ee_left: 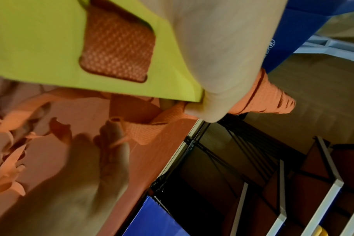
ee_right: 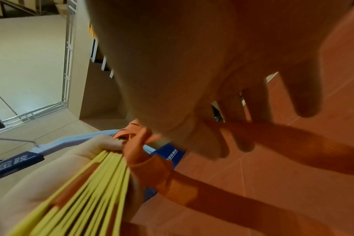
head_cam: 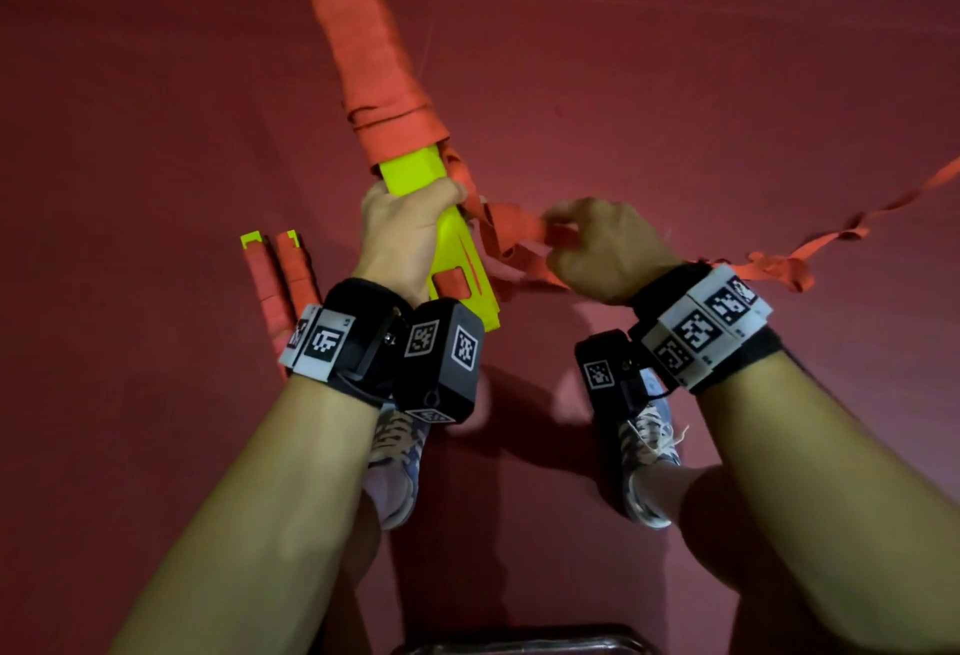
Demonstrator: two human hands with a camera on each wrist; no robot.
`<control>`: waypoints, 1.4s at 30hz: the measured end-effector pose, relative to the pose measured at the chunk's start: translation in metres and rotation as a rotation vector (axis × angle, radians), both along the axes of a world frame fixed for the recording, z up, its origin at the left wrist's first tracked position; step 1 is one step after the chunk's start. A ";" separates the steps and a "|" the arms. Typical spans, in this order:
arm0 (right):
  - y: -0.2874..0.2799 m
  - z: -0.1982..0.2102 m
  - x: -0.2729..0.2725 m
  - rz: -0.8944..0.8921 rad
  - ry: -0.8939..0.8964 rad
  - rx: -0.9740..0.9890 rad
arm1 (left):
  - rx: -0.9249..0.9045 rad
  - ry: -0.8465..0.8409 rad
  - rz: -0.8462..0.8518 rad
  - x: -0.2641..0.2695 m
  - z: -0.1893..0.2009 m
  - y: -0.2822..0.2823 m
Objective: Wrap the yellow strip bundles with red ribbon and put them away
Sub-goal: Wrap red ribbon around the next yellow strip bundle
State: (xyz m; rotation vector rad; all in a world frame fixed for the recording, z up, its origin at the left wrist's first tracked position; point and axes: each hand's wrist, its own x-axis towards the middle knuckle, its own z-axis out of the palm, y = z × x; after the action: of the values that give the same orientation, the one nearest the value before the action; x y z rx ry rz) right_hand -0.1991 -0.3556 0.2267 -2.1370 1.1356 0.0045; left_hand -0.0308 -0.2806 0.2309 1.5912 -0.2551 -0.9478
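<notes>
Grips the yellow strip bundle (head_cam: 452, 243) in the left hand (head_cam: 405, 233), fingers and thumb curled fully round the bare yellow stretch, no gap showing. Slants the bundle up and away over the red floor (head_cam: 156, 134); beyond the fist, bound thick in red ribbon (head_cam: 519, 230) to the top edge of the head view. From the left wrist, shows the thumb (ee_left: 208, 103) pressed down on the bundle's (ee_left: 40, 39) edge with ribbon (ee_left: 144, 129) coming out from beneath it, and a rectangular cut-out (ee_left: 117, 47) in the yellow face with red weave behind.

Pinches the ribbon with the right hand (head_cam: 608, 251) just right of the bundle, thumb and forefinger closed on a folded bit of it; other fingers bent loosely, holding nothing. From the right wrist, blurred and shadowed, so probably the same pinch at the thumb tip: ribbon (ee_right: 150, 158) bunched there against the left hand (ee_right: 75, 162) and the fanned yellow edges (ee_right: 95, 191), remaining fingers (ee_right: 303, 95) hanging apart and half straight. Hands close together, not touching. Beyond the pinch, trails loose and twisted across the floor to the right edge.

On the floor just left of the left wrist, two wrapped bundles (head_cam: 260, 285) side by side, yellow tips showing at their far ends. Under the wrists, a pair of shoes (head_cam: 395, 451).
</notes>
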 end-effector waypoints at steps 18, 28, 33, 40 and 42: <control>0.003 -0.020 0.030 -0.588 -0.703 0.265 | -0.009 -0.123 0.022 0.009 -0.008 0.003; -0.011 0.015 -0.006 -1.180 -1.350 1.121 | 0.075 -0.221 -0.006 0.000 -0.020 0.006; 0.003 0.038 -0.030 -1.140 -1.401 1.105 | 0.159 -0.325 -0.061 -0.013 -0.009 0.012; 0.028 0.085 -0.057 -0.706 -0.747 0.674 | 0.131 -0.446 -0.123 -0.025 0.052 0.034; 0.031 0.098 -0.067 -0.535 -0.479 0.407 | 0.080 -0.477 -0.128 -0.028 0.079 0.038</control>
State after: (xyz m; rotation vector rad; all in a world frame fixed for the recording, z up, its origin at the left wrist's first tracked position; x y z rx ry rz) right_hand -0.2661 -0.3241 0.3244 -1.3349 1.2450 -0.4554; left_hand -0.0584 -0.2422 0.3099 1.8800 -0.6628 -0.6670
